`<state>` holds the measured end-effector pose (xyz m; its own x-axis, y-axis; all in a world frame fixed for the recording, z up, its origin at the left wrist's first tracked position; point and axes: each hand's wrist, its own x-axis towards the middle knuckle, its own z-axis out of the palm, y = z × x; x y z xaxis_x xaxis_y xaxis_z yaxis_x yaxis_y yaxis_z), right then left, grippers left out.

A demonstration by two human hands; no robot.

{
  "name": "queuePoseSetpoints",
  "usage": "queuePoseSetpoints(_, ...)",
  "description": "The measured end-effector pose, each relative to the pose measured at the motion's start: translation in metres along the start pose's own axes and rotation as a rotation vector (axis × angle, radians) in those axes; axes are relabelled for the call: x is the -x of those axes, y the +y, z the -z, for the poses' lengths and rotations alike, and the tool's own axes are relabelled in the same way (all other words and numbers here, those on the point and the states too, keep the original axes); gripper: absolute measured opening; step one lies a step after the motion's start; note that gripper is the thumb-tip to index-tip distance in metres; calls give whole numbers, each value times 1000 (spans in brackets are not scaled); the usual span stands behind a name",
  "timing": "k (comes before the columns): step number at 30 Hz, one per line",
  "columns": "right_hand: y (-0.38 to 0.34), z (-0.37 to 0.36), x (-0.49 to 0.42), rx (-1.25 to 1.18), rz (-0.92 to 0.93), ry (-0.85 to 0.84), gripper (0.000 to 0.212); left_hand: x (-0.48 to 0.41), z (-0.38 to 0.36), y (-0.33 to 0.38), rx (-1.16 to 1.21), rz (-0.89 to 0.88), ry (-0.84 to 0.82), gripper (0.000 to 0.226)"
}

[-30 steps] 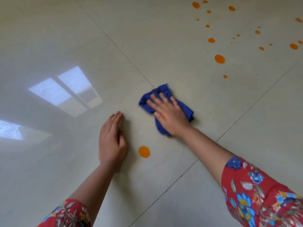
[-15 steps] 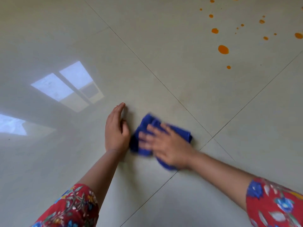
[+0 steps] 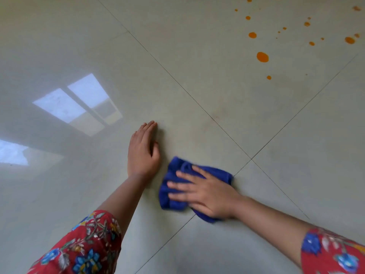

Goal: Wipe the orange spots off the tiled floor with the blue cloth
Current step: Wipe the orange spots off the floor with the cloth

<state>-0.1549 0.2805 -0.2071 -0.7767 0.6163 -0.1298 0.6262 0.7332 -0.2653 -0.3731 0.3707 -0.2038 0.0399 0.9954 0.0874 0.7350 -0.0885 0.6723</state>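
- Pressing flat with straight fingers, the right grip (image 3: 205,192) pins the cloth (image 3: 177,167) to the floor (image 3: 197,76), lower centre.
- Left grip (image 3: 143,153) rests flat just beside it, holding nothing.
- Remaining spots (image 3: 262,56) lie upper right, well apart; the right grip is nearer.
- Near spot from a second ago is gone; the cloth has swept down over it.

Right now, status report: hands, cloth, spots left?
Left hand flat on glossy tiled floor, open. Right hand spread, pressing crumpled blue cloth. Scattered orange spots remain on far tile; nothing in the way.
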Motion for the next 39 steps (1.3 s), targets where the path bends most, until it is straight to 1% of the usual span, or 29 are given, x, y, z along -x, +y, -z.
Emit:
queuePoseSetpoints(1,5,1,19,-1,68,-23,51,1,0,0,-7,1,0,58)
queuePoseSetpoints(2,18,4,36,7,60,-25,52,2,-1,-1,-16,1,-5,59)
queuePoseSetpoints(3,36,8,49,17,-22,-9,53,3,-2,0,-29,-5,-14,59)
queuePoseSetpoints(5,77,23,58,0,-332,52,53,3,-3,2,-58,-20,-45,59)
queuePoseSetpoints(8,111,43,15,-17,-777,197,51,1,-4,3,-130,-36,-85,56)
queuePoseSetpoints(10,105,46,-29,-21,-887,218,52,0,-4,3,-173,-42,-100,55)
queuePoseSetpoints(11,96,44,-46,-11,-834,199,53,0,-4,3,-185,-40,-106,56)
queuePoseSetpoints(12,85,39,-55,13,-704,161,53,0,-4,3,-192,-34,-108,56)
queuePoseSetpoints(14,64,33,-49,16,-339,51,53,-1,-5,3,-199,-27,-100,56)
queuePoseSetpoints(15,65,33,-38,-2,-209,9,53,0,-6,2,-205,-21,-93,56)
queuePoseSetpoints(16,75,34,-30,-12,-159,4,52,-1,-6,1,-214,-18,-90,57)
queuePoseSetpoints(17,88,36,-25,-15,-209,25,52,-1,-7,-1,-227,-16,-94,57)
queuePoseSetpoints(18,102,39,-24,-36,-360,86,50,-1,-8,-1,-238,-16,-99,57)
queuePoseSetpoints(20,121,47,-34,-93,-831,243,49,-1,-9,-2,-243,-11,-100,57)
queuePoseSetpoints(21,116,48,-47,-84,-974,278,50,-1,-9,-2,-242,-6,-100,56)
queuePoseSetpoints(22,106,46,-61,-53,-956,291,51,-2,-8,-2,-243,-3,-103,56)
queuePoseSetpoints(23,93,41,-72,-26,-786,258,52,-2,-8,-2,-246,-1,-104,56)
queuePoseSetpoints(25,76,34,-77,-21,-315,98,53,-2,-9,0,-245,0,-100,57)
queuePoseSetpoints(26,88,38,-78,-31,-215,75,53,-2,-8,0,-243,3,-96,57)
queuePoseSetpoints(27,107,43,-83,-25,-272,109,52,-2,-8,0,-246,3,-98,57)
queuePoseSetpoints(28,126,49,-90,-30,-475,159,51,-2,-8,1,-250,3,-102,58)
queuePoseSetpoints(30,160,64,-107,-57,-975,289,51,-1,-8,1,-259,7,-105,58)
queuePoseSetpoints(31,161,66,-119,-48,-1084,296,52,-1,-8,1,-258,9,-110,58)
queuePoseSetpoints(32,153,67,-133,-23,-1022,299,52,-2,-8,0,-258,9,-108,58)
queuePoseSetpoints(35,100,44,-143,-1,-482,178,53,-2,-7,-1,-271,2,-115,59)
queuePoseSetpoints(36,93,40,-133,-13,-397,160,52,-2,-7,-1,-269,1,-116,59)
queuePoseSetpoints(37,99,40,-121,-31,-398,189,51,-3,-7,-1,-266,-2,-118,59)
queuePoseSetpoints(38,111,42,-108,-47,-501,235,51,-4,-7,-2,-271,-8,-122,59)
queuePoseSetpoints(39,123,44,-93,-38,-672,276,50,-3,-7,-3,-280,-14,-126,60)
